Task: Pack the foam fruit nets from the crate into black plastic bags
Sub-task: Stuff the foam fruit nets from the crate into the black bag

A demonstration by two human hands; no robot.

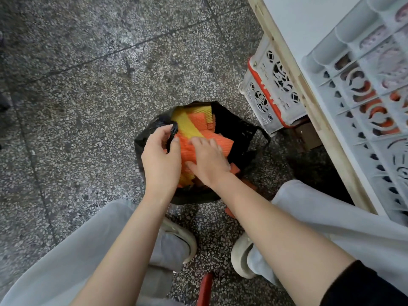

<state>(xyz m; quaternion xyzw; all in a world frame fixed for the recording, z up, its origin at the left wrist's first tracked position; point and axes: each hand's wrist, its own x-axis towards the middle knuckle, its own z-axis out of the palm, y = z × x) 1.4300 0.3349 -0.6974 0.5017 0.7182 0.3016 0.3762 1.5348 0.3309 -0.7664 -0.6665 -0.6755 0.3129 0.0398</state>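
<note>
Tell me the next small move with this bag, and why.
Probably push the nets down with the right hand, which lies flat on the orange ones, while the left hand grips the bag by its handle. The nets are heaped to the mouth and some stick out at the near rim, so it would hardly close.

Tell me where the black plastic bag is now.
Head view, centre: the black plastic bag stands open on the floor, left of the red-rimmed crate; the left hand holds its handle, the right hand presses the foam nets inside.

Speckled terrazzo floor [88, 96] beside a wood-edged table [293, 69].
</note>
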